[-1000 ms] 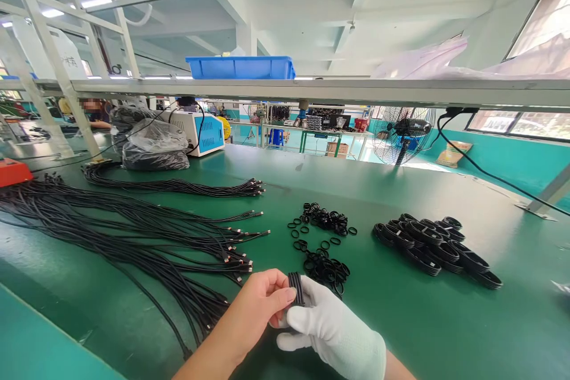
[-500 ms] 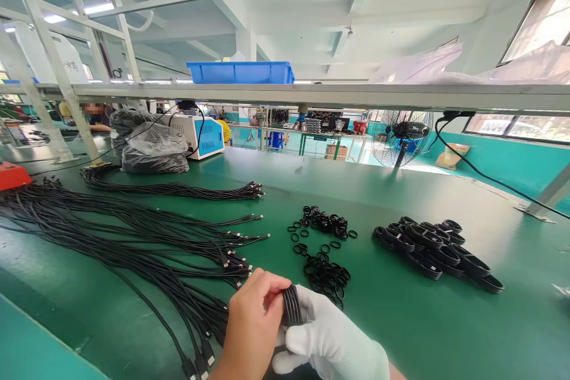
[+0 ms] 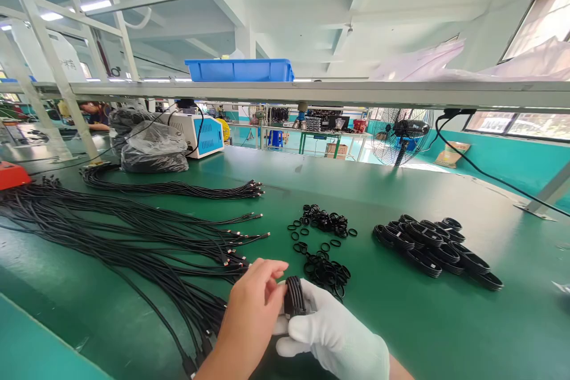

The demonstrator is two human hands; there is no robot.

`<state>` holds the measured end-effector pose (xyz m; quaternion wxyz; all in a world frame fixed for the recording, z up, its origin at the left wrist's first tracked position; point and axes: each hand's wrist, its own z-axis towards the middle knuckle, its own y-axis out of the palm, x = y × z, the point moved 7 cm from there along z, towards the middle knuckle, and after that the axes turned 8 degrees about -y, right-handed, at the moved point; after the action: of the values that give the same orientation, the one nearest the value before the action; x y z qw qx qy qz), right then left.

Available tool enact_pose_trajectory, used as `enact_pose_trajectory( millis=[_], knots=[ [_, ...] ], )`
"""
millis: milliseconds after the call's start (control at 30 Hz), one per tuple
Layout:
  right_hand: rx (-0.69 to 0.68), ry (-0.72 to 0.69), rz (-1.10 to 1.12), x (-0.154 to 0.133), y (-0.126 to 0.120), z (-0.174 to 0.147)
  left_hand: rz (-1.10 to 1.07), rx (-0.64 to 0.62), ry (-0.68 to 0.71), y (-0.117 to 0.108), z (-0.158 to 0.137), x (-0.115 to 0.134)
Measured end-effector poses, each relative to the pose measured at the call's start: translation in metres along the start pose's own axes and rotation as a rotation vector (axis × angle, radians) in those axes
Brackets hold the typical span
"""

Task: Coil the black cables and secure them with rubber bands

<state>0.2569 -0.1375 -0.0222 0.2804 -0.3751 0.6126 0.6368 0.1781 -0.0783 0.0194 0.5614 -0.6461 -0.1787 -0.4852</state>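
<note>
In the lower middle of the head view, a black cable point(image 3: 294, 297) is wound into a small tight coil. My right hand point(image 3: 332, 326), in a white glove, grips this coil between thumb and fingers. Bare and bent, my left hand point(image 3: 252, 314) is at the coil's left side with its thumb against it; the index finger is raised above, and its other fingertips are partly hidden. Just beyond my hands lie loose black rings point(image 3: 327, 270) in a pile. Straight black cables point(image 3: 178, 249) with metal plugs spread out to the left.
Bundled coils point(image 3: 430, 249) are heaped on the green table point(image 3: 445, 332) at right. A second ring pile point(image 3: 327, 219) lies farther back. Behind are a bagged bundle point(image 3: 154, 148), a white-and-blue machine point(image 3: 207, 136) and a fan point(image 3: 403, 130). A shelf point(image 3: 338, 92) crosses above, carrying a blue bin point(image 3: 240, 70).
My left index finger has lifted off the top of the coil. The coil has turned slightly and shifted a little right, still in my gloved hand.
</note>
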Motion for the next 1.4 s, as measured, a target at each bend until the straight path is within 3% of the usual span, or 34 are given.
enact_pose_trajectory(
  millis=[133, 233, 367, 633, 800, 900, 1033, 1100, 1167, 1300, 1400],
  knots=[
    [-0.138, 0.010, 0.211, -0.003, 0.004, -0.004, -0.088, -0.033, -0.121, -0.014, -0.002, -0.005],
    [-0.253, 0.027, 0.279, -0.004, 0.011, -0.008, -0.141, -0.224, -0.092, -0.013, 0.000, -0.002],
    [-0.273, 0.032, 0.293, 0.000, 0.014, -0.009, -0.185, -0.468, -0.087, -0.004, 0.001, -0.001],
    [-0.228, -0.021, 0.276, 0.005, 0.010, -0.007, -0.039, -0.302, -0.036, -0.003, -0.003, 0.007],
    [-0.237, -0.006, 0.253, 0.007, 0.011, -0.008, -0.068, -0.438, -0.057, 0.006, -0.009, 0.006],
    [-0.197, -0.014, 0.191, 0.008, 0.010, -0.007, -0.014, -0.333, -0.084, 0.001, -0.007, 0.002],
    [-0.093, -0.031, 0.045, 0.003, 0.010, -0.004, -0.018, -0.369, -0.080, 0.001, -0.009, 0.001],
    [-0.016, -0.006, -0.022, 0.001, 0.009, -0.003, 0.023, -0.272, -0.032, -0.006, -0.010, 0.002],
    [0.017, 0.020, -0.071, 0.001, 0.010, -0.002, 0.123, -0.109, 0.107, -0.013, -0.012, 0.007],
    [0.006, 0.007, -0.126, 0.001, 0.011, 0.000, 0.247, 0.138, 0.514, -0.010, -0.028, 0.022],
    [0.012, 0.016, -0.108, 0.004, 0.009, 0.002, 0.259, 0.251, 0.569, -0.011, -0.030, 0.023]
  ],
)
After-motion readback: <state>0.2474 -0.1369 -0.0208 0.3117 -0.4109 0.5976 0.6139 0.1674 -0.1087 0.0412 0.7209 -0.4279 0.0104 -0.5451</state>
